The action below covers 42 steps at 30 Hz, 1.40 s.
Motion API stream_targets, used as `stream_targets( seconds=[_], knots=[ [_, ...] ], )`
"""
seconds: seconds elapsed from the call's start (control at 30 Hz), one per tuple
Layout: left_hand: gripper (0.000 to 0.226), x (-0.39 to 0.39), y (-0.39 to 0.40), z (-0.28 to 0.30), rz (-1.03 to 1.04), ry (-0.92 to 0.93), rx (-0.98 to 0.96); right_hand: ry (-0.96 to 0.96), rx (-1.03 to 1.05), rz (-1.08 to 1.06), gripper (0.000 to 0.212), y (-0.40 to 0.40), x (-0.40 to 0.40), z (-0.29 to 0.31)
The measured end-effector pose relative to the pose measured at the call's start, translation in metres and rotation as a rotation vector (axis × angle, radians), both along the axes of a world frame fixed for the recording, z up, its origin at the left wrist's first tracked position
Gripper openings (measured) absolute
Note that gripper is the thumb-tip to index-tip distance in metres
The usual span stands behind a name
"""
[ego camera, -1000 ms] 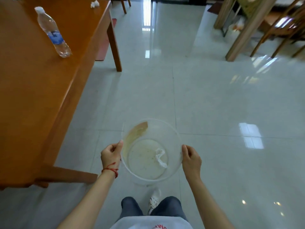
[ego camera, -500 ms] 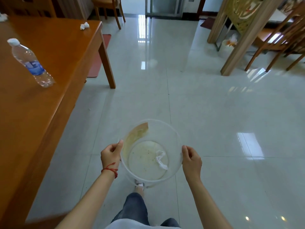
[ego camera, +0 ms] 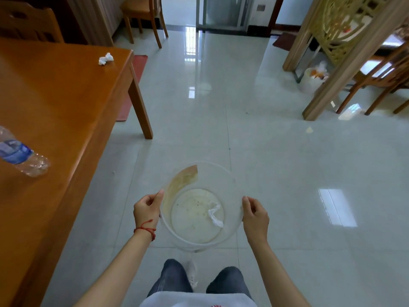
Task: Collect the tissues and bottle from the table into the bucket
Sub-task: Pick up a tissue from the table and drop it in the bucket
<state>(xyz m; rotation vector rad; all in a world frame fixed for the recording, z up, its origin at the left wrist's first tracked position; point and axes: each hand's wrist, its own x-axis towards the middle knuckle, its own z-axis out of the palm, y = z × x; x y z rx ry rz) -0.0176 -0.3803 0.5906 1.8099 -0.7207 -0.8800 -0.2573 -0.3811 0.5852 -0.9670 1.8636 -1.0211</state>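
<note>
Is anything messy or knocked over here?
Yes. The water bottle lies on its side on the wooden table, not upright. A crumpled tissue sits near the table's far corner. The clear bucket, held by both hands, has a brownish stain on its wall and one tissue already inside.

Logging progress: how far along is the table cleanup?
Done: one tissue lies in the bucket. In hand: left hand and right hand grip the bucket rim, beside the table. Left: the bottle and a crumpled tissue at the far corner.
</note>
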Motion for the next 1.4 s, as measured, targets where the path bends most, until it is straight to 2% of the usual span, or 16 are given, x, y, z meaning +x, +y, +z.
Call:
stream_targets(
  seconds=[0.47,0.73,1.07,1.4],
  knots=[
    [0.041,0.0,-0.123,-0.009,0.369,0.01,0.017,0.037,-0.003,0.371,0.014,-0.205,0.012,-0.002],
    [0.034,-0.007,-0.147,-0.01,0.628,0.046,0.022,0.027,-0.013,0.646,0.014,-0.296,0.042,0.007],
    [0.033,0.035,-0.109,-0.024,0.965,0.082,0.076,0.045,0.004,1.003,0.013,-0.311,0.144,-0.001],
    [0.038,0.075,-0.069,-0.033,1.155,0.134,0.065,0.102,-0.002,1.218,0.016,-0.297,0.23,-0.01]
  ],
)
